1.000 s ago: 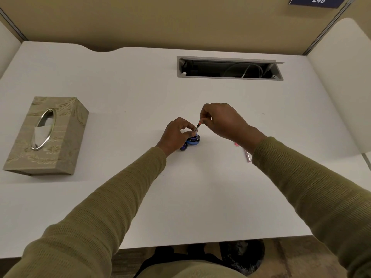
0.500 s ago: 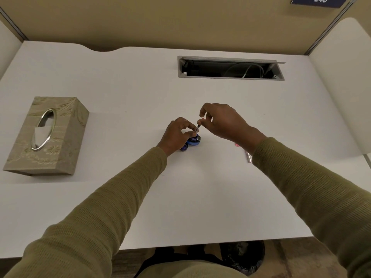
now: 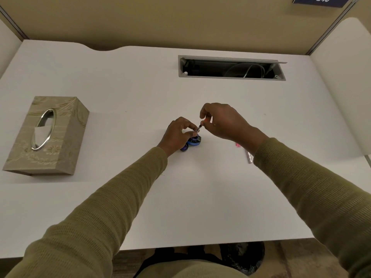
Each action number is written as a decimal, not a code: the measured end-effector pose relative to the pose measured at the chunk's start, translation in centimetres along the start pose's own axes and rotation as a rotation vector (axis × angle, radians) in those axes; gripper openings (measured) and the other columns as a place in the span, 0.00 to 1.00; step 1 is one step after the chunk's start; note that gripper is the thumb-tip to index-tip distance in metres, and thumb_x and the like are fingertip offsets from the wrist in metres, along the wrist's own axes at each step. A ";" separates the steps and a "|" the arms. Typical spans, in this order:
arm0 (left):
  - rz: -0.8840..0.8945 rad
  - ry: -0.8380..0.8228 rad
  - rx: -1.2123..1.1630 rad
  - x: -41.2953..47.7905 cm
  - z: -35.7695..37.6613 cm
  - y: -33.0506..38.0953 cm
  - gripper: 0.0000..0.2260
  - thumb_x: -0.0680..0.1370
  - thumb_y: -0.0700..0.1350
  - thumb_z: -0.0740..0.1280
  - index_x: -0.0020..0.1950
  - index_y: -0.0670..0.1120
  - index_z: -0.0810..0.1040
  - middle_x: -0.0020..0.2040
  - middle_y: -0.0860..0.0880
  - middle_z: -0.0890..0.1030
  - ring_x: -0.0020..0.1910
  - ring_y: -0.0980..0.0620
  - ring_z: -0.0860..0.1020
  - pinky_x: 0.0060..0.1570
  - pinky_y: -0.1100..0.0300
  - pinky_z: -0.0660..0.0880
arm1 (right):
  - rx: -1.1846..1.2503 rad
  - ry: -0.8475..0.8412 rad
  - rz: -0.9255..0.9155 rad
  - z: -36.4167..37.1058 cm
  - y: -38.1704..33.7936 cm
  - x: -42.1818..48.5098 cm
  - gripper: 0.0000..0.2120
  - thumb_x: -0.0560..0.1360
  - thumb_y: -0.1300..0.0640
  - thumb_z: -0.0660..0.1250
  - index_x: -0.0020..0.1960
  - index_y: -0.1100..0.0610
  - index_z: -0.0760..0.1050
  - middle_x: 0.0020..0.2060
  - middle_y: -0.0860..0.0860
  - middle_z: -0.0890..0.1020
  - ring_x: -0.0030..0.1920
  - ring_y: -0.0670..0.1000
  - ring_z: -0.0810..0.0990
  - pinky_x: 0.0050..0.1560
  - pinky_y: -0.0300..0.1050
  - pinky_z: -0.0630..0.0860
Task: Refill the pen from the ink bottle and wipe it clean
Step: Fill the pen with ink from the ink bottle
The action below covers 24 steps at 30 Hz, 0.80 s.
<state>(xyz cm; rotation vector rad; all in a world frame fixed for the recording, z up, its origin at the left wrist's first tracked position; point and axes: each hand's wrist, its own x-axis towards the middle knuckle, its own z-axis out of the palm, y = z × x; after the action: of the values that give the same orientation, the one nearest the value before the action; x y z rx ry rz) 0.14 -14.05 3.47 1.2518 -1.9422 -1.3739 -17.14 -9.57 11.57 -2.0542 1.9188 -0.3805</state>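
Observation:
A small blue ink bottle [image 3: 195, 141] stands open at the middle of the white desk [image 3: 200, 197]. My left hand [image 3: 177, 135] grips it at the neck with thumb and fingers. My right hand [image 3: 222, 122] pinches a thin pen part [image 3: 199, 128], tilted with its lower end at the bottle's mouth. A dark blue cap [image 3: 184, 148] lies just left of the bottle, partly under my left hand. A silvery pen barrel [image 3: 249, 157] and a pink piece [image 3: 237, 145] lie on the desk under my right wrist.
A beige tissue box [image 3: 45, 135] with a tissue showing sits at the left. A cable slot [image 3: 230, 68] opens in the desk at the back. Divider panels stand on both sides. A dark bin [image 3: 243, 255] is under the desk's front edge.
My right hand dipped the pen part lower toward the bottle and has lifted it slightly again. My left hand stays on the bottle.

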 end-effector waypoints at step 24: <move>0.004 0.003 -0.011 0.0 0.1 -0.6 0.07 0.74 0.43 0.74 0.44 0.56 0.81 0.51 0.55 0.78 0.58 0.48 0.75 0.63 0.47 0.71 | -0.049 0.029 0.031 0.1 -0.2 -0.2 0.09 0.77 0.50 0.69 0.49 0.56 0.77 0.42 0.50 0.82 0.42 0.52 0.78 0.39 0.46 0.71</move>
<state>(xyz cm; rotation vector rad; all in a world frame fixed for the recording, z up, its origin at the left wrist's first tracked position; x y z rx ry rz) 0.26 -14.01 2.92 1.2431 -1.9315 -1.3785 -16.94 -9.38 11.55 -2.0581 1.9935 -0.3612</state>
